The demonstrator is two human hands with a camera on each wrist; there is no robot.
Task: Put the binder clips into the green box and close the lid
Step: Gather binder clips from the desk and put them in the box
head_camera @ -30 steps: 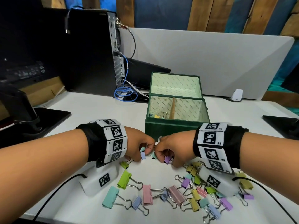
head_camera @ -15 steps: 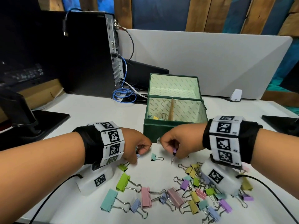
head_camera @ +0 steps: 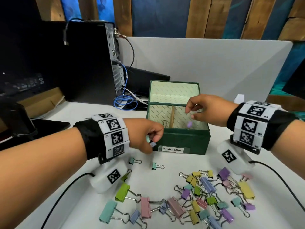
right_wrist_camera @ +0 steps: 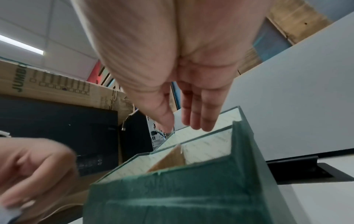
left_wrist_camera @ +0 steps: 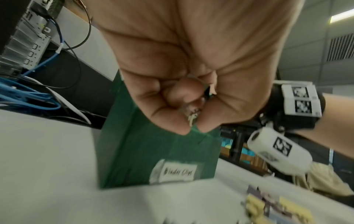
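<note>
Right hand [head_camera: 204, 109] hangs over the box's [head_camera: 181, 141] right compartment, fingers loose and empty; a purple clip [head_camera: 189, 124] shows blurred just under it inside the box. Left hand [head_camera: 145, 136] sits at the box's front-left corner, nearer the left compartment, pinching small clips [head_camera: 151, 142] (count unclear). Lid [head_camera: 173, 91] stands open behind; most clips [head_camera: 204, 200] lie on the surface in front.

Your left hand [head_camera: 145, 134] is curled tight, fingertips [left_wrist_camera: 180, 127] pinched together around small clips, wrist low and forearm reaching in from the left. Your right hand [head_camera: 206, 109] is raised higher, fingers [right_wrist_camera: 199, 112] straight and relaxed, pointing down, holding nothing.
</note>
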